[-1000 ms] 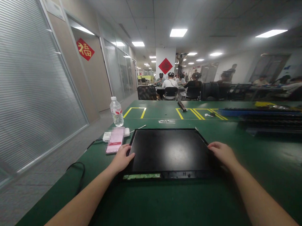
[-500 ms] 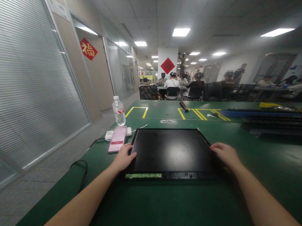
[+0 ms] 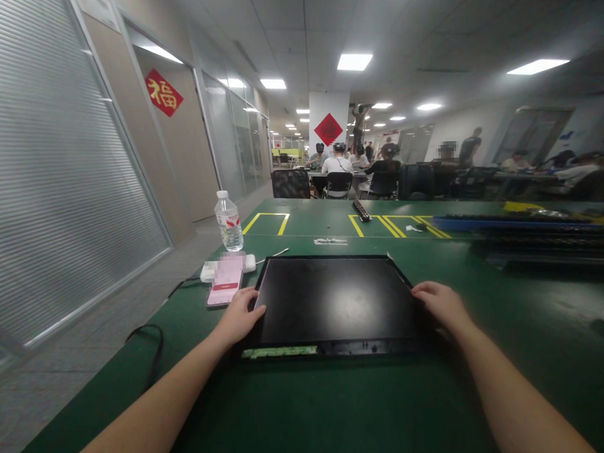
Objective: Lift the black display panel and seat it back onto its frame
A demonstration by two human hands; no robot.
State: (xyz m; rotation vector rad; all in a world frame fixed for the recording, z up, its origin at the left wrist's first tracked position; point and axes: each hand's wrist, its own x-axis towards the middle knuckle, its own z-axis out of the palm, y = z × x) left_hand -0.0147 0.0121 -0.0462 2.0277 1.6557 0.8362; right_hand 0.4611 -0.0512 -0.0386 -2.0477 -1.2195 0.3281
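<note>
A black flat display panel (image 3: 330, 302) lies face up on the green table in front of me. Along its near edge runs a dark strip with a green circuit board (image 3: 280, 352) at the left. My left hand (image 3: 240, 316) grips the panel's left side, thumb over the frame. At the opposite side, my right hand (image 3: 441, 302) is closed on the right edge, its lower fingers hidden in shadow. Just beyond my left hand lies a phone with a pink screen (image 3: 225, 286), partly over a white power strip (image 3: 248, 262).
A water bottle (image 3: 229, 221) stands behind the phone. Black cable (image 3: 157, 346) hangs near the left table edge. Yellow tape outlines (image 3: 382, 224) and a dark slotted strip (image 3: 362, 211) are farther back. Long dark parts and a blue tray (image 3: 512, 222) lie at right. People sit at distant tables.
The whole view has shifted slightly, so everything sits a little farther left. Both hands keep their places on the display panel, and the panel has not visibly moved on the table.
</note>
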